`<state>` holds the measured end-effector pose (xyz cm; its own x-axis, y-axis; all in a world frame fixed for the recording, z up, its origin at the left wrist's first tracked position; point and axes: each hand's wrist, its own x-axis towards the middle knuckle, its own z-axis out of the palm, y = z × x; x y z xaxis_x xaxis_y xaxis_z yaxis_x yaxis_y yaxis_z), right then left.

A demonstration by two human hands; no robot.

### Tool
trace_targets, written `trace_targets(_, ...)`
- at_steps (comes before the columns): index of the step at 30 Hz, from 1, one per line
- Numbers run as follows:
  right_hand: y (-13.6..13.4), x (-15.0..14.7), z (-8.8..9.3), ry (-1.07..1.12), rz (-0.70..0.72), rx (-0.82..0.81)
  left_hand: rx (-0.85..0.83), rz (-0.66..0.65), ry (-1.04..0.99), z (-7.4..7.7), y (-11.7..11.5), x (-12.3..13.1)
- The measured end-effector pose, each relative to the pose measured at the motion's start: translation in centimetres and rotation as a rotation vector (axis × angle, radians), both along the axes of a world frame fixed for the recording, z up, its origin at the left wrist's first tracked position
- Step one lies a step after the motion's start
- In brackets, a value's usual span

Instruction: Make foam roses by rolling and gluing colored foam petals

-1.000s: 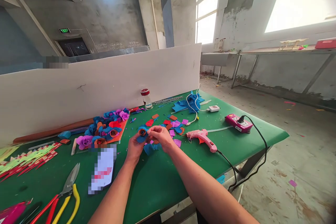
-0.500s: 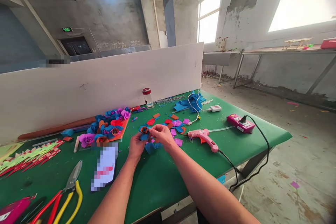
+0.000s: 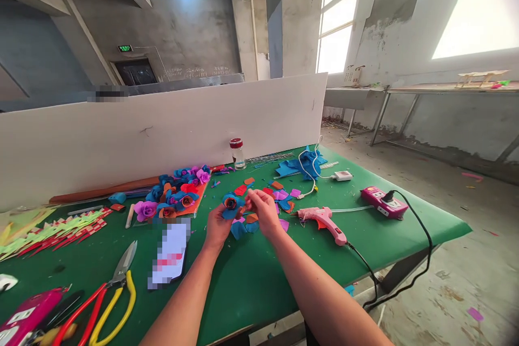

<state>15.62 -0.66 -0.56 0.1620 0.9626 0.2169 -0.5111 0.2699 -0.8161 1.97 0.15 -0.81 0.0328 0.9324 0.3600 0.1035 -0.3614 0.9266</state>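
My left hand (image 3: 218, 227) is closed around the underside of a paper flower (image 3: 231, 203), a blue rose with an orange-brown centre, held above the green table. Just to its right is my right hand (image 3: 264, 213), with thumb and fingers pinched together near the outer petals. Whatever sits between those fingertips is too small to make out. Loose blue petals (image 3: 238, 230) lie below the hands. Beyond and to the right are scattered purple, red and orange paper pieces (image 3: 279, 194). A pink glue gun (image 3: 323, 219) rests to the right of my right hand.
Finished paper flowers (image 3: 178, 193) are heaped at the left. Nearer are a phone (image 3: 169, 254) and red-and-yellow-handled shears (image 3: 115, 286). A lidded glass jar (image 3: 237, 153) stands by the white board (image 3: 194, 119). A magenta power strip (image 3: 383, 203) with a black cord sits at the right.
The rose has turned to face upward, showing more blue petals. My right fingers have drawn slightly off its centre to the right edge. The whole view has shifted a little.
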Motion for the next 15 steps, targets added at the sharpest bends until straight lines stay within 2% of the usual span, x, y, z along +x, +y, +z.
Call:
trace_targets(3,0.3,0.4,0.0,0.083,-0.111,-0.039,0.027,0.013,-0.05,0.0,0.1,0.0)
trace_targets(7,0.7,0.7,-0.4,0.11,-0.164,-0.053,-0.008,0.081,-0.058,-0.3,0.7,-0.5)
trace_targets(11,0.8,0.4,-0.8,-0.052,-0.209,-0.022,0.001,0.115,-0.067,-0.7,1.5,-1.6)
trace_targets(15,0.8,-0.2,-1.4,-0.271,-0.225,0.041,0.048,0.188,-0.158,-0.9,2.4,-2.8)
